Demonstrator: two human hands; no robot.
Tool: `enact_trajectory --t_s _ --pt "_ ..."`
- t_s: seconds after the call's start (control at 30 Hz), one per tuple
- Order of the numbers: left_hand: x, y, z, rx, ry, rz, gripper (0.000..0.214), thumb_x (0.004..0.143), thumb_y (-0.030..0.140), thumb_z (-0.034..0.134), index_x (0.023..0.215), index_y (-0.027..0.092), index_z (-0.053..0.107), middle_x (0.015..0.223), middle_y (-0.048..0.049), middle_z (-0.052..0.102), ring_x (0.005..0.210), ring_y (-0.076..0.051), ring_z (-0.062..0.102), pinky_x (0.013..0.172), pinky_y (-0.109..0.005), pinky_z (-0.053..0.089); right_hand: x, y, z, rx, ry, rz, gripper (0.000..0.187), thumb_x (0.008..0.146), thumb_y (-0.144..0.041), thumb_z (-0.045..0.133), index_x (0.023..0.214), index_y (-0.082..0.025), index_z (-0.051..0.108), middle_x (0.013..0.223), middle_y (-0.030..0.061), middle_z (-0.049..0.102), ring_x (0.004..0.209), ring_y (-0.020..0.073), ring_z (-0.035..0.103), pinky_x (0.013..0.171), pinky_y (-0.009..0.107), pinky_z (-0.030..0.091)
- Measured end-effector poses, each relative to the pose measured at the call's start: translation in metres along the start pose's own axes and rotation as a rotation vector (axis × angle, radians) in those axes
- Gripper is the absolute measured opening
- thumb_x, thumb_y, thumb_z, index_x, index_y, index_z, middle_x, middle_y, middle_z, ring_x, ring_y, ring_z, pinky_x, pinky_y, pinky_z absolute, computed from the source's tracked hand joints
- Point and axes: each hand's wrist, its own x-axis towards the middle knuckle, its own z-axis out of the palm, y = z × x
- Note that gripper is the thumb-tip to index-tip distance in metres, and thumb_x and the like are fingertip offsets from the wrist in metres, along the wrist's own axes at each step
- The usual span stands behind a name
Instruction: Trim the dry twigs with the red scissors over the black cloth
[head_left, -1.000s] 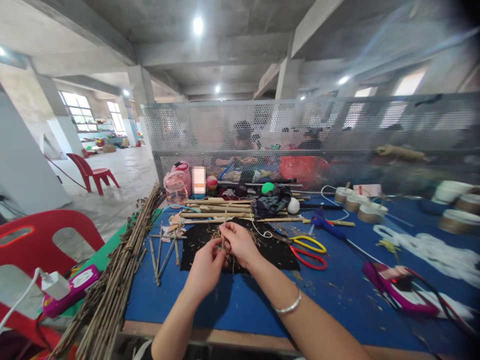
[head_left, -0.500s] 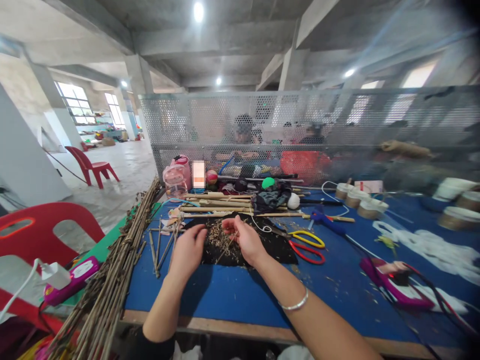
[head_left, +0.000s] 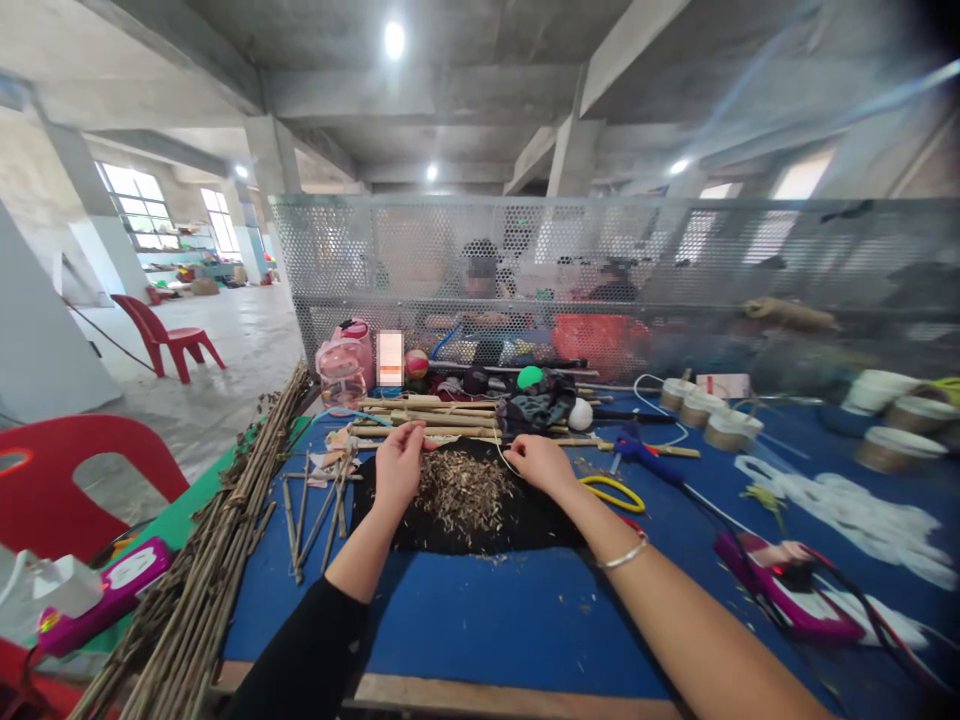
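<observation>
A black cloth lies on the blue-topped table, with a heap of dry, chopped plant bits on it. My left hand is closed in a pinch at the cloth's far left edge, beside the heap. At the far right edge, the fingers of my right hand are also pinched together on the cloth. A white cord runs close to the right fingertips. Scissors with a yellow handle lie partly hidden behind my right wrist.
Short sticks and a long bundle of dry stalks lie to the left. Bamboo lengths cross behind the cloth. A blue glue gun, a purple power strip and tubs stand right. Perforated metal screen behind.
My hands have moved apart from above the heap to the cloth's far edges. The heap now shows fully, and the view has shifted slightly.
</observation>
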Motion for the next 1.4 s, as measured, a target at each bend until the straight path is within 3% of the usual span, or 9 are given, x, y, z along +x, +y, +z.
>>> enact_trajectory --t_s 0.17,0.3,0.57,0.67,0.73,0.83,0.97,1.1,1.4 --pt "-0.006 -0.010 -0.002 -0.176 -0.002 -0.061 0.039 0.075 0.047 0.051 0.091 0.012 0.055 0.065 -0.0009 0.061 0.036 -0.003 0.031 0.037 -0.017 0.021 0.020 -0.004 0.017 -0.049 -0.077 0.066 0.015 0.064 -0.029 0.064 0.061 -0.014 0.064 0.080 0.0162 0.066 0.088 0.0290 0.059 0.074 0.035 0.039" --pt "-0.010 -0.007 -0.002 -0.122 -0.026 -0.075 0.038 0.076 0.047 0.051 0.089 0.012 0.056 0.062 -0.0008 0.061 0.037 -0.004 0.033 0.037 -0.017 0.023 0.037 -0.007 0.019 0.079 -0.117 0.093 0.013 0.059 -0.015 0.064 0.047 -0.015 0.057 0.065 0.0104 0.065 0.076 0.0234 0.061 0.068 0.030 0.041" --pt "-0.003 -0.018 -0.006 0.001 0.049 -0.087 0.040 0.075 0.046 0.051 0.085 0.010 0.065 0.064 -0.0038 0.064 0.046 -0.008 0.043 0.045 -0.019 0.032 0.097 0.018 -0.053 0.448 0.074 0.206 0.022 0.083 -0.031 0.040 0.077 -0.015 0.055 0.064 0.0041 0.061 0.049 0.0079 0.050 0.052 0.021 0.043" --pt "-0.003 -0.020 -0.006 0.011 -0.038 -0.145 0.038 0.071 0.045 0.056 0.081 0.010 0.067 0.070 -0.0047 0.064 0.051 -0.009 0.047 0.046 -0.019 0.033 0.077 0.033 -0.056 0.412 0.093 0.216 0.016 0.077 -0.028 0.049 0.081 -0.016 0.057 0.064 0.0042 0.061 0.051 0.0108 0.052 0.053 0.024 0.042" --pt "-0.004 -0.019 -0.005 -0.041 -0.097 -0.182 0.038 0.070 0.044 0.058 0.084 0.010 0.067 0.067 -0.0031 0.061 0.049 -0.007 0.044 0.044 -0.018 0.033 0.044 0.048 -0.047 0.176 -0.064 0.118 0.009 0.064 -0.021 0.059 0.073 -0.017 0.061 0.067 0.0057 0.064 0.062 0.0162 0.057 0.061 0.027 0.043" --pt "-0.008 -0.015 -0.001 -0.136 -0.174 -0.223 0.039 0.067 0.041 0.061 0.091 0.011 0.065 0.058 0.0015 0.052 0.046 -0.006 0.042 0.043 -0.018 0.034 -0.013 0.075 -0.030 -0.170 -0.256 0.019 0.033 0.060 -0.014 0.058 0.092 -0.019 0.065 0.097 0.0114 0.066 0.088 0.0254 0.061 0.075 0.032 0.043" --pt "-0.011 -0.013 0.002 -0.165 -0.201 -0.249 0.040 0.064 0.038 0.065 0.095 0.013 0.062 0.057 0.0031 0.050 0.048 -0.006 0.044 0.042 -0.016 0.034 -0.059 0.102 -0.023 -0.191 -0.190 -0.097 0.051 0.067 -0.013 0.047 0.116 -0.021 0.056 0.122 0.0077 0.055 0.112 0.0214 0.051 0.093 0.028 0.037" --pt "-0.015 -0.013 0.002 -0.143 -0.202 -0.223 0.041 0.063 0.036 0.066 0.096 0.013 0.061 0.059 0.0034 0.049 0.048 -0.006 0.044 0.041 -0.016 0.035 -0.061 0.111 -0.025 -0.232 -0.150 -0.045 0.066 0.062 -0.010 0.048 0.127 -0.019 0.046 0.131 0.0089 0.046 0.120 0.0224 0.043 0.099 0.031 0.033" --pt "-0.016 -0.013 0.009 -0.173 -0.326 -0.245 0.043 0.066 0.044 0.062 0.094 0.012 0.061 0.059 0.0027 0.051 0.048 -0.006 0.045 0.041 -0.017 0.035 -0.050 0.102 -0.024 -0.227 -0.232 -0.023 0.057 0.064 -0.018 0.053 0.121 -0.024 0.052 0.124 0.0097 0.053 0.113 0.0247 0.050 0.090 0.031 0.039"
